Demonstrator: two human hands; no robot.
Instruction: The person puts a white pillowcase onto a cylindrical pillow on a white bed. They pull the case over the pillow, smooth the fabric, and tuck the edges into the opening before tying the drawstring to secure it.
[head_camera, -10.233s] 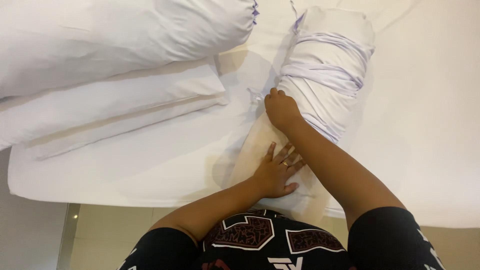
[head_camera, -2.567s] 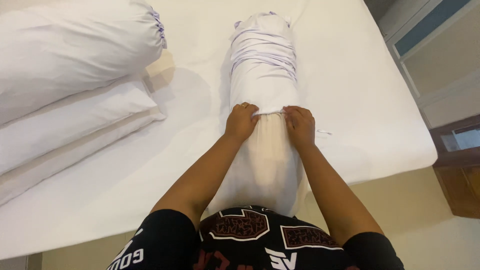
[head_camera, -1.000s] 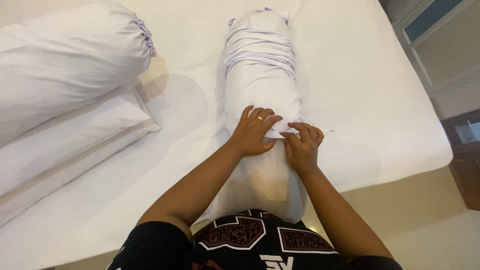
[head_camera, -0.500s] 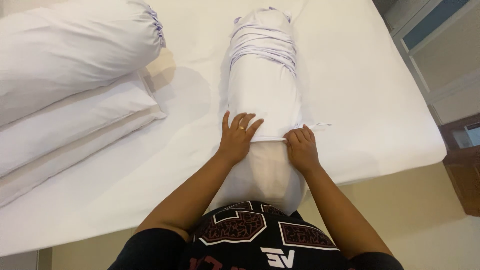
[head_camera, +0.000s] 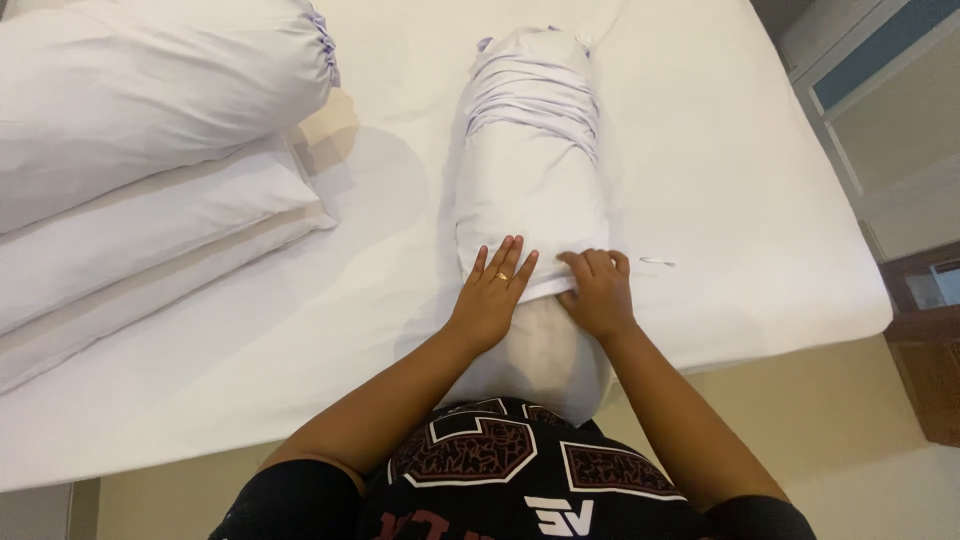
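A: On the bed (head_camera: 760, 180), which item is largest?

B: Stacked pillows (head_camera: 150, 170), left of the bolster (head_camera: 535, 190) lying lengthwise at centre.

A: And the hands?

B: Left hand (head_camera: 492, 295) rests flat, fingers spread, on the bolster; right hand (head_camera: 598, 290) pinches the pillowcase edge (head_camera: 545, 290) beside it.

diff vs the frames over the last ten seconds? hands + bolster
The left hand left the sheet and now lies flat on the bolster. The right hand came down its side to pinch the cover edge. The bolster now lies straight out from the person. The stacked pillows stayed put.
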